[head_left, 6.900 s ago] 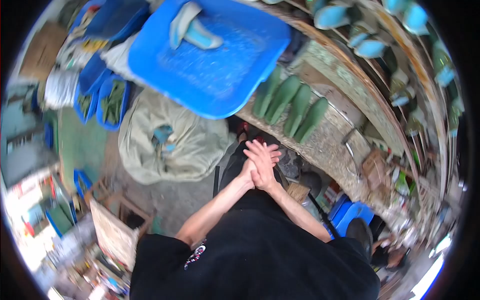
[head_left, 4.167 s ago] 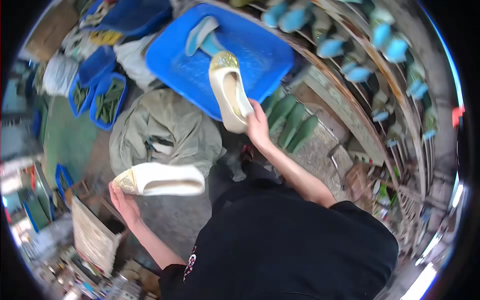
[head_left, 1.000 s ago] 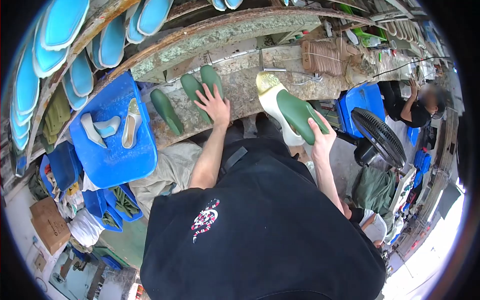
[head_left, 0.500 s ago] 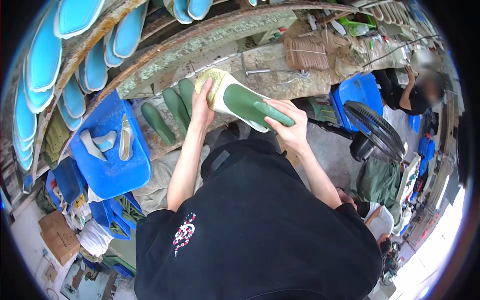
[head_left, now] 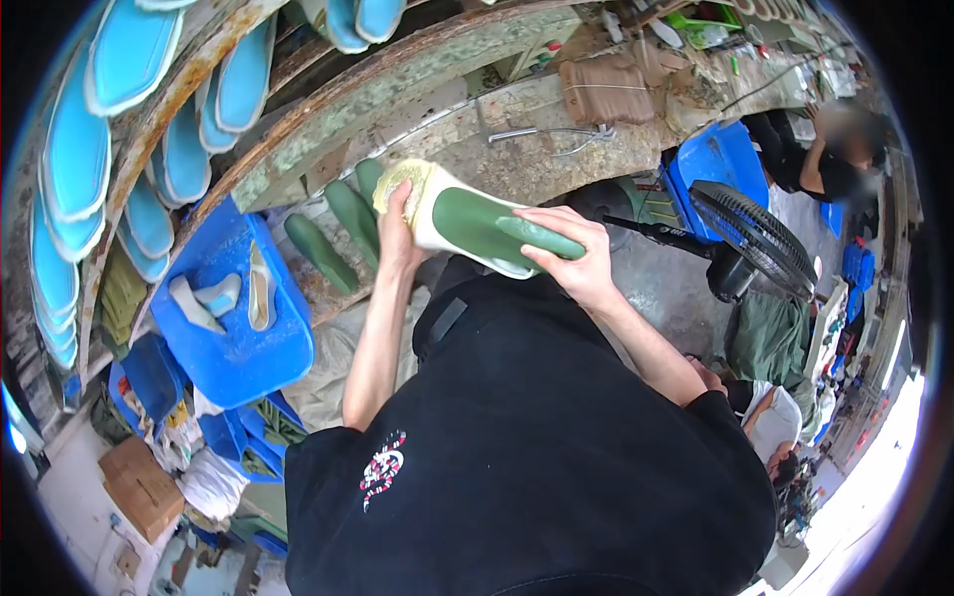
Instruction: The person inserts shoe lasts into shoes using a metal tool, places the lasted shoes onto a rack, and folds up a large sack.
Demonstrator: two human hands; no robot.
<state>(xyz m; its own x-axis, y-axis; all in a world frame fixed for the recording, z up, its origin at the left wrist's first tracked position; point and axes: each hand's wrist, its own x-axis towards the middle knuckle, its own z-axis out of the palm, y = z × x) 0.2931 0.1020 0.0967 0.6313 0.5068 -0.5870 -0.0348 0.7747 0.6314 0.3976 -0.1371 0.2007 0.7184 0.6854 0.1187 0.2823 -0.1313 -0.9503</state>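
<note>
A green shoe last [head_left: 467, 221] lies bottom up before me, wrapped in a shoe upper [head_left: 424, 226] with a white edge and a gold, glittery toe. My left hand [head_left: 398, 228] grips the gold toe end, thumb on top and fingers beneath. At the heel end, my right hand [head_left: 578, 258] is closed round the green last, its fingers laid over a raised green strip [head_left: 542, 238] whose kind I cannot make out. More green lasts [head_left: 320, 253] lie on the bench just left of my left hand.
A blue bin [head_left: 238, 370] at left holds several shoes. Racks of blue-lined shoe pieces [head_left: 129, 60] stand upper left. On the bench [head_left: 477, 159] are a metal tool [head_left: 552, 136] and tied brown sheets [head_left: 606, 89]. A black fan [head_left: 750, 238] stands at right; other people are beyond.
The last and both hands have shifted slightly left and down in view. The surroundings have shifted a little as my head moved. Both hands keep their hold.
</note>
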